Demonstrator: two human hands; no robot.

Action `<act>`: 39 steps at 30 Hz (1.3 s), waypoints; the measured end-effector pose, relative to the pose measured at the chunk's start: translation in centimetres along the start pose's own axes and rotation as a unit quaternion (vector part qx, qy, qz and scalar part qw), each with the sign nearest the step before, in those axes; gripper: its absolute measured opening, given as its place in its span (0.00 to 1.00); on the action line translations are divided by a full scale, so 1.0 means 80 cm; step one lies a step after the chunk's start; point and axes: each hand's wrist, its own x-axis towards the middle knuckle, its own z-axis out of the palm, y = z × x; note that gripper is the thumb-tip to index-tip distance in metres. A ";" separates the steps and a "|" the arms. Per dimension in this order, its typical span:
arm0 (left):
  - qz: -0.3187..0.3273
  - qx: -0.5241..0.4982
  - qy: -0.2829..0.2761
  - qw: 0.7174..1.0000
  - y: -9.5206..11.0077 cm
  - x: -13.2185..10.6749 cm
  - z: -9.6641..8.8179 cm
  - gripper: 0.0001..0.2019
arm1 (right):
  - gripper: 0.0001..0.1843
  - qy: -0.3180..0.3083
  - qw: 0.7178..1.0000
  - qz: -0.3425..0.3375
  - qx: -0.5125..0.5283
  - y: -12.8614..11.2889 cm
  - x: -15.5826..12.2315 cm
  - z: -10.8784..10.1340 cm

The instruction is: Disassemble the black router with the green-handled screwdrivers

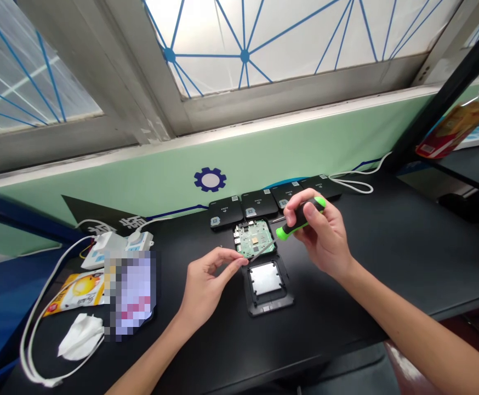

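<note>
My right hand (321, 236) is wrapped round the black and green handle of a screwdriver (299, 219). Its shaft slants down to the left. The fingertips of my left hand (212, 277) are pinched together at the screwdriver's tip; whether a small part is between them I cannot make out. Just behind the tip lies a green circuit board (254, 240) in an open black case. In front of it rests the black cover (270, 307), inner side up, with a silver metal plate (266, 278) in its middle.
Several closed black boxes (260, 203) stand along the wall. To the left are a white power strip (118, 247) with cables, a yellow snack packet (77, 291), a phone-like device (135, 296) with a blurred screen, and a crumpled tissue (81, 337). A white cable (358, 186) lies at the back right.
</note>
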 end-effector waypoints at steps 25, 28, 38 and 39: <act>-0.071 -0.115 -0.050 0.990 0.004 0.003 0.002 0.13 | 0.18 0.022 1.000 -0.007 0.004 -0.003 0.004 0.002; -0.069 -0.117 -0.050 0.990 0.004 0.003 0.003 0.14 | 0.18 0.017 1.000 -0.008 0.005 -0.003 0.003 0.002; -0.060 -0.113 -0.046 0.991 0.004 0.003 0.003 0.13 | 0.19 0.015 1.000 -0.003 -0.002 -0.006 0.003 0.004; -0.062 -0.112 -0.045 0.991 0.004 0.003 0.003 0.13 | 0.19 0.017 1.000 -0.002 -0.002 -0.006 0.003 0.004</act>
